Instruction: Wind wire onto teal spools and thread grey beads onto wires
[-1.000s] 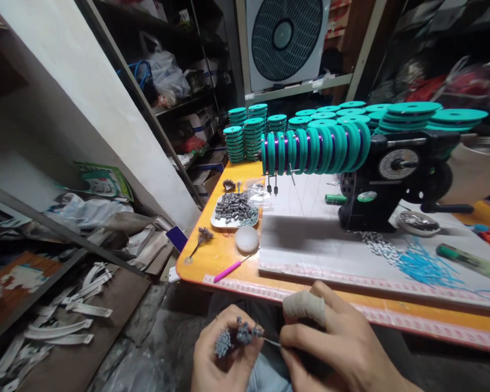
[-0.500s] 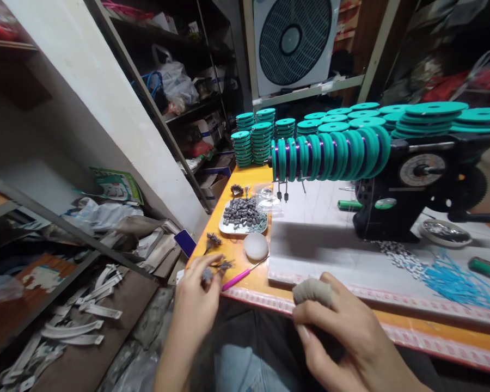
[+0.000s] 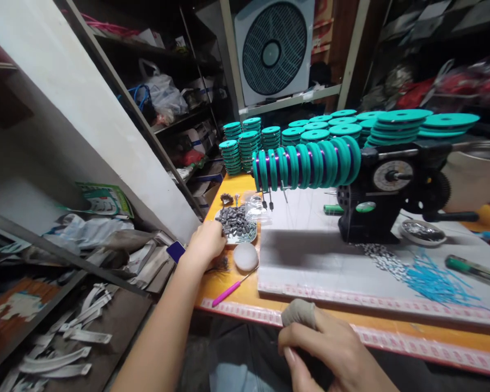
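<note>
at the white dish, the left hand has come to the grey bits

one second ago both hands were close together, well nearer the person than the dish, and the left one had a dark bunch in it. now that hand is at the dish's near left edge. its fingers are hidden, so i can't tell if they are gripping anything. a dark bunch lies on the yellow table, just on the near side of the dish. it may be the same one, put down. so the two hands are apart now, and the grey bits, in the dish, are what the left one is at.

the right hand, with cloth on one finger, is nearer than the dish and to its right. it is curled in; i can't tell if it pinches something thin.

right of the dish, the dial on the black machine has marks too small to read. no brand can be read.
</note>
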The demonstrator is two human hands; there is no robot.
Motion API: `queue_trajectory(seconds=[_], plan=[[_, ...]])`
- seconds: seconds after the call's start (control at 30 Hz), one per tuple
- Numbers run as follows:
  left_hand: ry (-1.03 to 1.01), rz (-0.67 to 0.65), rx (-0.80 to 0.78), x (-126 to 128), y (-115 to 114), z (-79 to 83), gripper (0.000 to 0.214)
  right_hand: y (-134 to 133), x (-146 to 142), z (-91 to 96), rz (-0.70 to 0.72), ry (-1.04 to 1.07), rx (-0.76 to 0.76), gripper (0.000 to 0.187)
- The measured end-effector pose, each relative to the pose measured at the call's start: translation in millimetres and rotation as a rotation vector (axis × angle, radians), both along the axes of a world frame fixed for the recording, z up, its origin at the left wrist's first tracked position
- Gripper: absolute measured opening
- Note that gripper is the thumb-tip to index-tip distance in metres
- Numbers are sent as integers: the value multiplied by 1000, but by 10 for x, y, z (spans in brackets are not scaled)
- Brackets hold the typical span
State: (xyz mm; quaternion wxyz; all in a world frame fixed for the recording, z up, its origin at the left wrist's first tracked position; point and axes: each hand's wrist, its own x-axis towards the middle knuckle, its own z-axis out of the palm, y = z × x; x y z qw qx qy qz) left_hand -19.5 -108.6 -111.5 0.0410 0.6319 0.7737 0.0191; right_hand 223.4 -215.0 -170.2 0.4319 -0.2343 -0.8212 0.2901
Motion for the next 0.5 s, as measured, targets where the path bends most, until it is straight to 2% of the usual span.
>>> queue_trajectory(seconds=[0.13,0.23,0.33,0.43,0.5], plan=[[-13,3,-27,-12,70,38,14,-13,17,57,-40,78,-1,23],[-83,23,86,5,-19,154,9,-6,35,105,-67,118,-19,21],[-211,43,253,100,-336,242,3,-5,71,117,-58,108,-46,20],[-438,-7,316,310,-835,177,9,-16,106,126,-44,86,-51,21],[-870,-9,404,501,-1166,43,10,-29,121,141,-62,88,-40,21]])
